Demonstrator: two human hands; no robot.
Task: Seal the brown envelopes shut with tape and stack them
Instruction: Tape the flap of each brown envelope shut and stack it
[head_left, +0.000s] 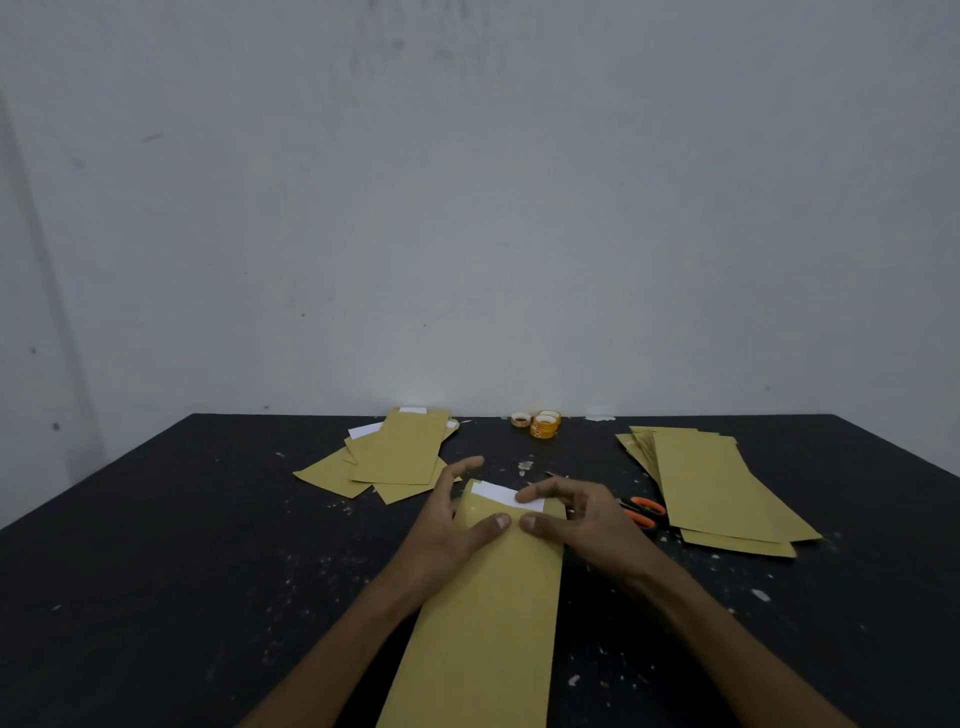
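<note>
From my remote seat I see the black, speckled table running away from me, and on its near middle a long brown envelope lying flat, its open end pointing far. A white sheet pokes out of that far end. The left grip rests on the envelope's far left part, thumb flat on the paper, fingers straight and spread apart, holding nothing. The right grip sits opposite, thumb on the brown paper and forefinger on the white sheet; its other fingers curl at the envelope's right edge, and I cannot tell whether they clamp it. Just right of that grip lie scissors with orange handles. Farther right is a stack of envelopes; farther left, a loose pile of envelopes, some showing white paper. Tape rolls stand at the far edge, by the pale wall
</note>
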